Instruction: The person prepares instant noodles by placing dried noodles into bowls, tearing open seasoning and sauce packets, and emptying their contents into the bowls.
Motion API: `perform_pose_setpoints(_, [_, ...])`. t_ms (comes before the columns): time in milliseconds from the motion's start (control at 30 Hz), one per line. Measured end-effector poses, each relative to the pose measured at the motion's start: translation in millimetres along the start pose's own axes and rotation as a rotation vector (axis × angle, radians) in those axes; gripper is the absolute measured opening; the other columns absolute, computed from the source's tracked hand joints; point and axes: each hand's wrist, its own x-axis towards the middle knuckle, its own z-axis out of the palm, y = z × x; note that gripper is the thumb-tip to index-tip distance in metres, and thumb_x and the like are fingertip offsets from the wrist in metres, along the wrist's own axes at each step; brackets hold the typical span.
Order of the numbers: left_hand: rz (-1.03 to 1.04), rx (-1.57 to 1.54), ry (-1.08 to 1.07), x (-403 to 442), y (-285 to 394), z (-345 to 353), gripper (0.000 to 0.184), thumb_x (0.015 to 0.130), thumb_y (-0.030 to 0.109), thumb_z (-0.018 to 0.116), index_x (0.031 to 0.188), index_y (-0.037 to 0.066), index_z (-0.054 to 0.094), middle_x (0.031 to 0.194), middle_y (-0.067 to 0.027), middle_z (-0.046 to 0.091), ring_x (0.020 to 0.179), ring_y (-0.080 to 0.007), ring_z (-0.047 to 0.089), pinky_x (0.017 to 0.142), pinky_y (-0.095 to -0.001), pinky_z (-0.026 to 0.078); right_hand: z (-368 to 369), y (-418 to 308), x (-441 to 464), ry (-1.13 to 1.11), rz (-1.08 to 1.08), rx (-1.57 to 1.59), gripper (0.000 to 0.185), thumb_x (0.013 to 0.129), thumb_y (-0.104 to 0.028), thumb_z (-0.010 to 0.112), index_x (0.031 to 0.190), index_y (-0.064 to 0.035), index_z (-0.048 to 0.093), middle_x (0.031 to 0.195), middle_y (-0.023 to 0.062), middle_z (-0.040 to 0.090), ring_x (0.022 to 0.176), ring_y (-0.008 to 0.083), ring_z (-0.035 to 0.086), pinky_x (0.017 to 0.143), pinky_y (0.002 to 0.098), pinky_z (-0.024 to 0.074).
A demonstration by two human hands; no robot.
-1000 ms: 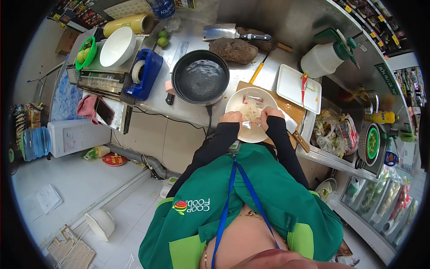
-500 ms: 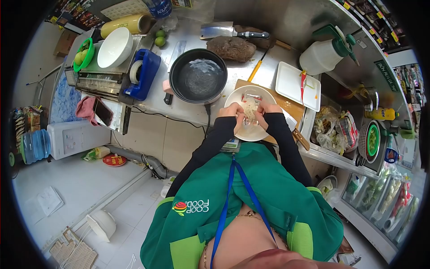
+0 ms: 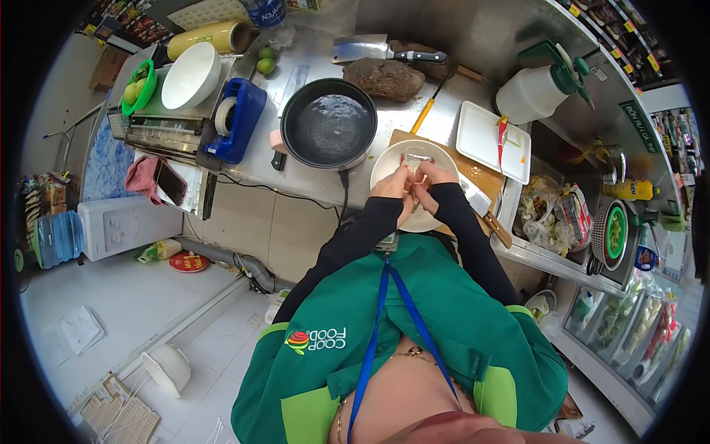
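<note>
Left hand (image 3: 393, 186), right hand (image 3: 435, 179): your fingers curl together; what they grip is hidden.
Shiny packet (image 3: 419, 157): in the bowl (image 3: 385, 160), just beyond your fingers.
Change: hands drawn closer, covering pale contents seen earlier; fine finger work, it seems.

Steel wall (image 3: 458, 33) behind a steel counter (image 3: 448, 111), white tiled floor (image 3: 211, 362) below.

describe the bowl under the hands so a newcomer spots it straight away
On the steel counter, find the round black pot. Just right of it, overlapping the wooden board, is a pale bowl. Unlike the white bowl at far left, it has the left hand and right hand over it.
</note>
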Motion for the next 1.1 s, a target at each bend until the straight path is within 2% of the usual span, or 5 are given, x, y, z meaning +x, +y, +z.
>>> perform_pose_setpoints(300, [0.149,0.091,0.065,-8.1,6.6,7.6,0.051,0.074,-0.001,0.057,0.122,0.008,0.04,0.094,-0.0155,0.062,0.081,-0.0318,0.063,0.067,-0.0366,0.051,0.7,4.5,-9.0,-0.012,0.286,0.527,0.01,0.081,-0.011,0.057,0.087,-0.0038,0.052,0.062,0.0109,0.06,0.053,0.0187,0.06,0.049,0.0295,0.045])
perform_pose_setpoints(567, [0.221,0.167,0.134,-11.3,-10.8,20.9,0.044,0.075,-0.001,0.056,0.117,0.008,0.044,0.094,-0.016,0.056,0.084,-0.0367,0.058,0.071,-0.0404,0.049,-12.2,7.5,-17.5,0.051,-0.33,-0.461,0.019,0.07,-0.014,0.068,0.087,-0.0079,0.063,0.079,0.0103,0.051,0.074,0.0269,0.055,0.06,0.0359,0.0445])
perform_pose_setpoints(667, [0.263,0.045,0.222,-8.5,7.5,8.6,0.03,0.074,0.003,0.058,0.104,0.009,0.053,0.092,-0.0106,0.055,0.087,-0.033,0.056,0.07,-0.0421,0.045,-10.7,20.1,-23.6,0.076,-0.299,-0.384,0.012,0.068,-0.012,0.069,0.078,-0.0071,0.065,0.078,0.0109,0.05,0.075,0.0276,0.054,0.062,0.0361,0.0441])
perform_pose_setpoints(867, [0.336,0.721,0.292,19.2,-30.9,8.6,0.008,0.065,0.014,0.071,0.07,0.012,0.064,0.085,-0.0017,0.051,0.08,-0.0219,0.05,0.066,-0.0376,0.034,-31.2,32.7,-42.1,0.238,-0.192,-0.174,0.008,0.068,-0.01,0.069,0.072,-0.0043,0.065,0.073,0.0096,0.049,0.071,0.0255,0.053,0.062,0.0347,0.0433])
perform_pose_setpoints(1100, [0.41,0.854,0.325,52.9,-32.2,22.9,0.009,0.065,0.009,0.059,0.057,0.01,0.054,0.076,-0.002,0.049,0.076,-0.0212,0.051,0.063,-0.0368,0.035,-18.6,42.4,-52.2,0.345,-0.127,-0.189,0.009,0.068,-0.011,0.069,0.073,-0.0044,0.066,0.071,0.0086,0.048,0.068,0.0239,0.053,0.059,0.0334,0.0425])
